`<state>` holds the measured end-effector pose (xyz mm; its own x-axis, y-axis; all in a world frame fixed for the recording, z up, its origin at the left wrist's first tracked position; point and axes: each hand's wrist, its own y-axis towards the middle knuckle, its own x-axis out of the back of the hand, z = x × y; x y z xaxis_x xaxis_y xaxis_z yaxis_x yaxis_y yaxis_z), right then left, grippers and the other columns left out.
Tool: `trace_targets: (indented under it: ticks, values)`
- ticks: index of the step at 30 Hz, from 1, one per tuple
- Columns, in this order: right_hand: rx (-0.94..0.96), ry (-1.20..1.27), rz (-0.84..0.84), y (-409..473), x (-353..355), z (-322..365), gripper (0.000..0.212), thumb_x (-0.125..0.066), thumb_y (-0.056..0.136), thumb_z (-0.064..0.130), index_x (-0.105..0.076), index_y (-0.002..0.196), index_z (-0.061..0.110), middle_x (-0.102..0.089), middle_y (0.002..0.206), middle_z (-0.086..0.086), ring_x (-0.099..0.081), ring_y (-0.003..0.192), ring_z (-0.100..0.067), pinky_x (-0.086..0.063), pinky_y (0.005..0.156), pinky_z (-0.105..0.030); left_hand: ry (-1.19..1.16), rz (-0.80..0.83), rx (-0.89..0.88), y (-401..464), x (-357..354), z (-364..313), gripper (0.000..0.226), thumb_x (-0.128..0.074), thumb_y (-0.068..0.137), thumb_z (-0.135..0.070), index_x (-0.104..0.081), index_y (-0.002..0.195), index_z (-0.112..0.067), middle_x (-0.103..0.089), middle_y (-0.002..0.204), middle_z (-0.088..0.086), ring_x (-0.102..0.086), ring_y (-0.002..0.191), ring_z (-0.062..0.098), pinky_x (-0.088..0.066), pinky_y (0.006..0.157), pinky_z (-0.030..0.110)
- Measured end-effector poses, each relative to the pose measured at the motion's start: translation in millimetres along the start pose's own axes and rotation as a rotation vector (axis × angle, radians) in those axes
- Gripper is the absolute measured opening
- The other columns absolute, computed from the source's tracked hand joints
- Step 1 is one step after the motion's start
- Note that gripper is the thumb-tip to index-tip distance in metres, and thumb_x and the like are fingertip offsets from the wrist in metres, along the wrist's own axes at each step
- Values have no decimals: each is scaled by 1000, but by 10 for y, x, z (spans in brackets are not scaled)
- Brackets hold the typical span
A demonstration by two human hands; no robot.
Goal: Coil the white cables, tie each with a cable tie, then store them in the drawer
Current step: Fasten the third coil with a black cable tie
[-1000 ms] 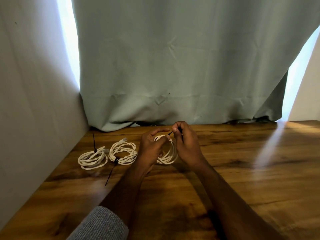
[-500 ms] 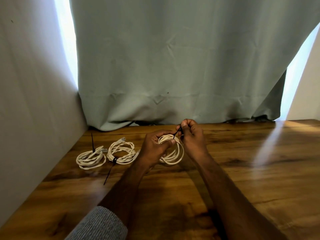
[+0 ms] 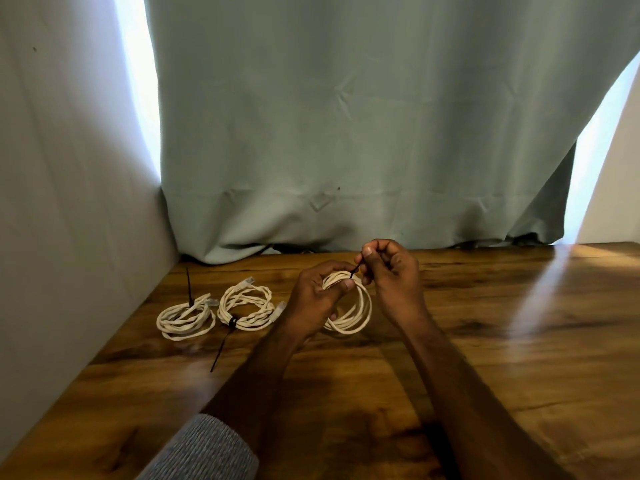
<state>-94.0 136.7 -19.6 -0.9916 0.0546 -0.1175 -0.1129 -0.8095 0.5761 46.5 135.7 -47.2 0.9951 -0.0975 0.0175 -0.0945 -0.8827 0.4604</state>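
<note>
I see the wooden bench [image 3: 485,358] running up to a grey wall [image 3: 69,202] on the left and a pale green curtain [image 3: 346,116] whose hem rests along its far edge. To the right of my hands the bench surface lies bare with a streak of light across it; the near middle is bare too, apart from my forearms.

The white cable coil [image 3: 356,313] I am working on sits at the far middle of the bench, between my two hands and partly tilted up off the wood. My left hand [image 3: 315,299] has its fingers curled round the coil's left and upper side, thumb laid across the strands. My right hand [image 3: 391,271] is just to the right and a little farther off, fingers folded in, thumb and forefinger pinching the tail of a black cable tie [image 3: 355,270] that runs down to the top of the coil.

Left of my left hand lie two more coils, just beside each other near the wall: the middle coil [image 3: 247,306] with a black tie tail [image 3: 221,348] trailing toward me, and the leftmost coil [image 3: 185,318] with its tie tail [image 3: 189,285] standing upright.
</note>
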Motion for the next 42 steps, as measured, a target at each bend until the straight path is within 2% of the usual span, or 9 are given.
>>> trace_targets:
  ticks: [4, 7, 10, 15, 20, 24, 27, 33, 42]
  values:
    - [-27, 76, 70, 4, 47, -3, 7, -65, 95, 7, -67, 102, 8, -74, 94, -11, -68, 78, -13, -56, 69, -24, -13, -94, 39, 38, 63, 68, 19, -68, 90, -11, -73, 97, -28, -70, 87, 1, -52, 54, 20, -40, 44, 25]
    - [-40, 91, 127, 5, 81, -48, 30, -75, 85, 5, -68, 113, 13, -74, 107, -9, -71, 98, -17, -59, 84, -30, -33, -127, 53, 58, 87, 90, 17, -68, 90, -10, -72, 103, -21, -69, 84, 3, -54, 50, 6, -40, 45, 25]
    - [-63, -89, 127, -17, 58, -120, 33, -76, 85, 0, -70, 113, 16, -75, 101, -2, -71, 91, -7, -56, 80, -21, -53, -126, 36, 58, 67, 95, 16, -66, 91, -7, -72, 101, -17, -68, 81, 2, -54, 47, 5, -39, 44, 24]
    - [-4, -235, 64, -8, 25, -224, 7, -71, 92, 10, -78, 94, 9, -78, 86, -1, -74, 81, -13, -56, 73, -22, -49, -112, 30, 43, 32, 86, 16, -67, 90, -5, -72, 99, -16, -69, 83, 4, -52, 44, 5, -38, 41, 22]
    - [-146, -169, 7, -11, 22, -216, 21, -62, 99, 12, -70, 80, 8, -71, 76, -9, -64, 69, -16, -52, 63, -29, -61, -50, 14, 30, 15, 84, 23, -70, 87, -3, -70, 105, -18, -68, 88, 6, -52, 46, 4, -38, 44, 24]
    - [-274, -62, -24, -2, 1, -249, 24, -57, 101, 16, -64, 82, 5, -63, 76, -15, -57, 70, -23, -50, 68, -39, -106, 38, -7, -7, -5, 39, 21, -64, 92, -3, -63, 112, -9, -59, 66, -5, -42, 42, 3, -33, 45, 22]
    - [-235, -167, -63, 12, -20, -305, 26, -56, 102, 21, -64, 78, 16, -63, 76, -12, -57, 72, -23, -52, 71, -47, -105, 29, 43, -15, -62, 31, 15, -55, 99, -9, -62, 112, -6, -54, 54, -11, -36, 39, 3, -30, 47, 22]
    - [-31, -389, -99, -21, -37, -241, 25, -58, 100, 14, -62, 76, 16, -59, 70, 0, -52, 66, -9, -41, 63, -25, 123, -84, 1, 39, -92, 70, 17, -58, 98, -13, -73, 104, -17, -73, 94, 1, -47, 40, 2, -37, 41, 22]
    - [50, -419, -63, -61, -59, -174, 39, -60, 98, 7, -53, 65, 27, -52, 62, 8, -49, 59, 3, -34, 54, -9, 266, -120, -52, 60, -75, 106, 16, -59, 96, -11, -73, 100, -16, -73, 92, -7, -55, 54, -7, -39, 52, 13]
